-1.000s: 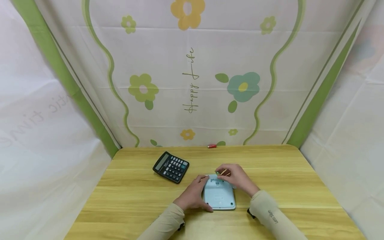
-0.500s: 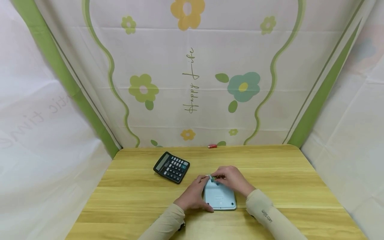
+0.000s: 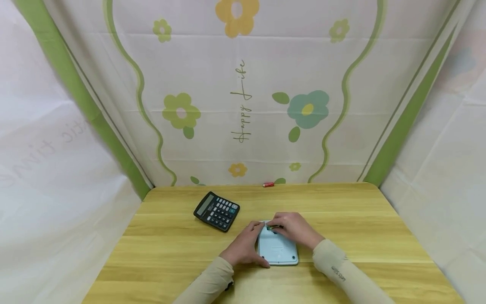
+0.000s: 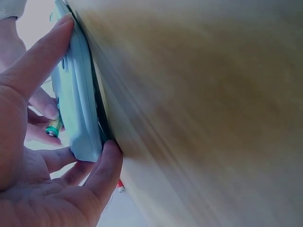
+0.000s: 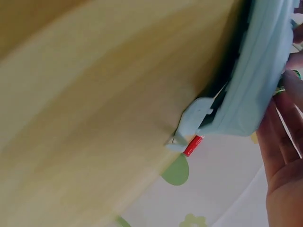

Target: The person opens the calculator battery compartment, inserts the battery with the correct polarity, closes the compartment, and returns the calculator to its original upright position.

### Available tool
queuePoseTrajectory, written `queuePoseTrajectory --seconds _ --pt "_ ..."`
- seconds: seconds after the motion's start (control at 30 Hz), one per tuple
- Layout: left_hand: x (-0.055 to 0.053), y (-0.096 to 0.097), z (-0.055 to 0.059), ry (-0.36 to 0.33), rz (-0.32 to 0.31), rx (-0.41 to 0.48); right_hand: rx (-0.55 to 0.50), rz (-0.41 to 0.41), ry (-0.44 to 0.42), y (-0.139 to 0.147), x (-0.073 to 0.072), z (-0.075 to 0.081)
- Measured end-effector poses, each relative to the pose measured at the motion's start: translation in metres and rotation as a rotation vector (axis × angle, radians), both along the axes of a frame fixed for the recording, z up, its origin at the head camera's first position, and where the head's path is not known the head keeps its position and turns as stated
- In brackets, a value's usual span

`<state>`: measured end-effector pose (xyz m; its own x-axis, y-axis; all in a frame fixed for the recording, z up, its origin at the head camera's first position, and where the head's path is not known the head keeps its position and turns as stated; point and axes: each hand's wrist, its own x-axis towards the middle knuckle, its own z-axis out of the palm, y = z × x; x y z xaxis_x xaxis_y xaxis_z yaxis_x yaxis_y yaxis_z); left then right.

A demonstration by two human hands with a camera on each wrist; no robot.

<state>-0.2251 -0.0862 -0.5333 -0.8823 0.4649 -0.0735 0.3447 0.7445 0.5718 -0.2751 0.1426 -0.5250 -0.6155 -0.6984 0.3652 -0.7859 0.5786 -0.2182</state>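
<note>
A light blue calculator [image 3: 279,251] lies face down on the table, its back and small dark feet showing. My left hand [image 3: 244,247] grips it along the left side, thumb at the near edge and fingers round the far corner. At the battery slot near its far end, my right hand [image 3: 296,228] pinches a green battery [image 4: 54,126] between thumb and fingers. The slot itself is mostly hidden behind that hand. In the right wrist view, a small light blue battery cover [image 5: 194,118] rests on the table beside the calculator.
A black calculator [image 3: 217,211] lies face up to the left of the hands. One red battery [image 3: 268,184] sits at the table's back edge, by the flowered cloth [image 3: 243,105]. White cloth walls stand on both sides of the wooden table [image 3: 159,253].
My right hand has moved left and down with the green battery, from above the calculator's far edge to its battery slot. The left hand has stayed in place on the calculator.
</note>
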Motion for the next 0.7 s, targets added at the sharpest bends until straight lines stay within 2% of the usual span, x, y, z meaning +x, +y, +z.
queuePoseTrajectory --seconds 0.43,0.7 --pt "0.0011 0.0016 0.0019 0.010 0.002 -0.031 0.131 0.051 0.127 0.0036 0.0059 -0.0060" --pt "-0.0006 0.0008 -0.0009 0.021 -0.003 -0.037 0.155 0.054 0.124 0.0040 0.0076 -0.0059"
